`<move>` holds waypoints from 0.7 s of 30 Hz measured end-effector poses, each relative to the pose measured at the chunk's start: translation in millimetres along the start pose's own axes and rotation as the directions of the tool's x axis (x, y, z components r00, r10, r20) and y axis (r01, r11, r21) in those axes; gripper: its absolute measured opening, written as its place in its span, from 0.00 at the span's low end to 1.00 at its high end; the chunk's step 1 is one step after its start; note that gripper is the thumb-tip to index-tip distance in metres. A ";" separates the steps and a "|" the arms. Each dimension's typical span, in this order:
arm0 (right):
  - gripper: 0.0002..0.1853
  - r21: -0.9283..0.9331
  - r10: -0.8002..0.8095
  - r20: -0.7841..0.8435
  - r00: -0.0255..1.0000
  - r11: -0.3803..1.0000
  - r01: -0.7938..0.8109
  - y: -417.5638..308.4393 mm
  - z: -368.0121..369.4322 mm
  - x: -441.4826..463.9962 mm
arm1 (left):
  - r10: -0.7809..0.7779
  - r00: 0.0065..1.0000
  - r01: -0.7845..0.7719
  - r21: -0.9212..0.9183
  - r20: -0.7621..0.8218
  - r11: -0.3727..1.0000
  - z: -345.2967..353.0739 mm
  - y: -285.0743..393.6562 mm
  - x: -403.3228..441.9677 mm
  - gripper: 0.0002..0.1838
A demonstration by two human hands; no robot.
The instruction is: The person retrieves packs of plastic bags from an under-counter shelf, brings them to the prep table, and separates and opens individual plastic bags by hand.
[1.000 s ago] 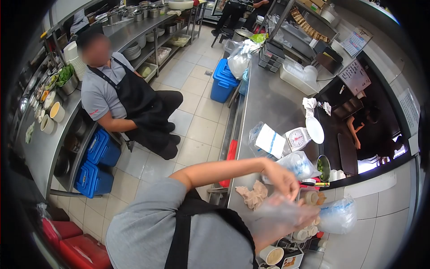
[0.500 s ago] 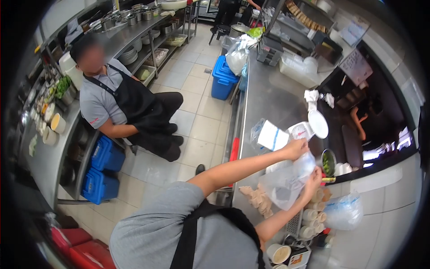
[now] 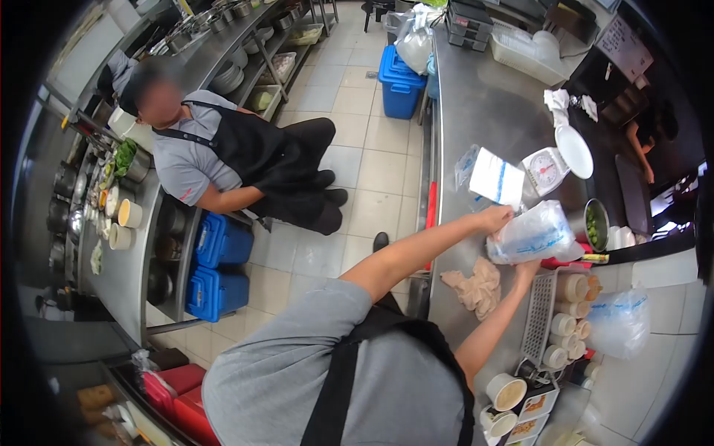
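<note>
A clear plastic bag [image 3: 537,234] with blue print, puffed out, is between my two hands above the steel counter [image 3: 494,104]. My left hand [image 3: 494,218] is closed on its left edge. Along the lower edge is my right hand [image 3: 528,270], gripping the bag from beneath, its fingertips partly hidden by the plastic. Just beyond the bag stand a white dial scale [image 3: 545,171] and a white packet with a blue stripe [image 3: 497,178]. A crumpled beige cloth [image 3: 476,286] lies near my right forearm.
A metal pot of green vegetables [image 3: 595,225] stands right of the bag. A grey basket [image 3: 537,320] and several lidded tubs sit by my right arm. Another filled plastic bag [image 3: 617,320] is against the wall. A co-worker [image 3: 230,156] in a black apron stands across the aisle.
The bag was stretched flat and limp between my hands; now it is bulging, its blue print facing up. My hands stay on it. The whole view has shifted, uncovering the scale's dial.
</note>
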State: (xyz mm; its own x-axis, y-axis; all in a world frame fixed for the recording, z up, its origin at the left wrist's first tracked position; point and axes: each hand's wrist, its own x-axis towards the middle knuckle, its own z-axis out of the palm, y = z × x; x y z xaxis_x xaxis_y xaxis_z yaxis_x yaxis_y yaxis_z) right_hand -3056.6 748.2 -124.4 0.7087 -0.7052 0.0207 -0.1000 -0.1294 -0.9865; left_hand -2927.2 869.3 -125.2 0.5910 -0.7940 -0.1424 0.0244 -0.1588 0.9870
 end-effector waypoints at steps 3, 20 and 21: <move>0.19 -0.068 0.047 0.050 0.998 0.997 -0.043 20.2 -12.6 17.4 | -0.067 0.983 0.075 -0.040 0.171 0.996 -8.4 6.7 3.8 0.07; 0.16 0.691 0.286 -0.108 0.952 0.710 -0.135 10.1 9.0 -31.4 | -0.194 0.946 0.072 -0.415 -0.260 0.907 22.0 -14.9 -9.2 0.11; 0.16 0.717 0.315 -0.143 0.938 0.686 -0.121 -3.3 10.0 -43.2 | -0.267 0.930 0.087 -0.552 -0.254 0.830 20.3 -6.6 -26.4 0.13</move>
State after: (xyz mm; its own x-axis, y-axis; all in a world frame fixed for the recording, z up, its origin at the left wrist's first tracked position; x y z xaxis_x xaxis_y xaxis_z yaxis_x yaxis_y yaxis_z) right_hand -3079.9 786.1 -123.7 0.5334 -0.8022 -0.2684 0.3467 0.4968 -0.7956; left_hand -2959.3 879.4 -129.4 0.7480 -0.5464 -0.3767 0.5165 0.1228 0.8474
